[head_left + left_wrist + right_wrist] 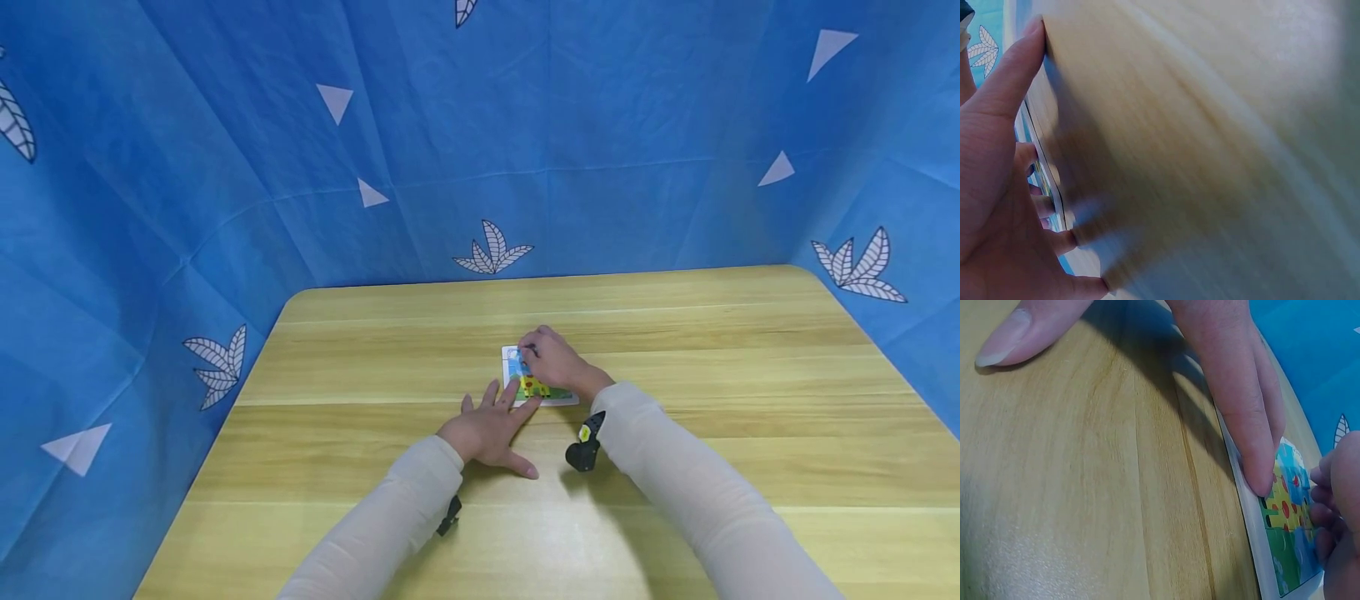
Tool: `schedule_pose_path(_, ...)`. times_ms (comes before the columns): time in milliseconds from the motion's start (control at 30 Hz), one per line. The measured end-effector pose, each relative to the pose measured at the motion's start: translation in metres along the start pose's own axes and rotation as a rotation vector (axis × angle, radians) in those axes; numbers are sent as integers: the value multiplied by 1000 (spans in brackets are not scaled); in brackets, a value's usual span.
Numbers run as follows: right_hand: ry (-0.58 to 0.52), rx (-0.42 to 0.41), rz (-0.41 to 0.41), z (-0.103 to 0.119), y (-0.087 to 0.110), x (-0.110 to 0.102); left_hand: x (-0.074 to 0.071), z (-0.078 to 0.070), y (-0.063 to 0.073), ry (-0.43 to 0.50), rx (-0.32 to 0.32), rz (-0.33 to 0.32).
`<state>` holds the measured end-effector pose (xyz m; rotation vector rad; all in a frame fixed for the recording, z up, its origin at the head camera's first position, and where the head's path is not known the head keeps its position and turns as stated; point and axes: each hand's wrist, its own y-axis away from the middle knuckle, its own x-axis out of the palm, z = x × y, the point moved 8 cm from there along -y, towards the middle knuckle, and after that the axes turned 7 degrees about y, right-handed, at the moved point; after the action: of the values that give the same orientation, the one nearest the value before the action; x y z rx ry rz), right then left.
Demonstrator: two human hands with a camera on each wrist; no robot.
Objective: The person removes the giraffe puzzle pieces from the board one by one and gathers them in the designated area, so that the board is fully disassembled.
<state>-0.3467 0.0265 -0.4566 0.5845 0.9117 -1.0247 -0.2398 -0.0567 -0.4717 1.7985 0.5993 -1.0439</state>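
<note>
A small jigsaw puzzle (561, 395) with a white border lies on the table, showing a yellow giraffe with red spots on green and blue. My left hand (489, 429) is spread out, its index and middle fingertips pressing on the near edge of the puzzle, the thumb on the wood. Over the upper part of the picture, my right hand (555, 360) has curled fingers that pinch a small puzzle piece, mostly hidden behind them. In the right wrist view, the curled right fingers (1325, 515) are at the far side of the puzzle, beside the left fingers.
The light wooden table (360, 350) has rounded far corners. Blue cloth (600, 125) with white leaves and triangles hangs behind it and along both sides. Dark wrist devices (585, 446) sit under the pale sleeves (690, 475).
</note>
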Motion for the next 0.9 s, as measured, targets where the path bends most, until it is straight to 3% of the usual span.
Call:
schedule_pose_path(400,-18,-13,7,2,1,-1,-1,1,0,-2,-2,-6)
schedule_pose_path(900,-52,28,28,1,3,2,-1,-1,0,-12,1,-8)
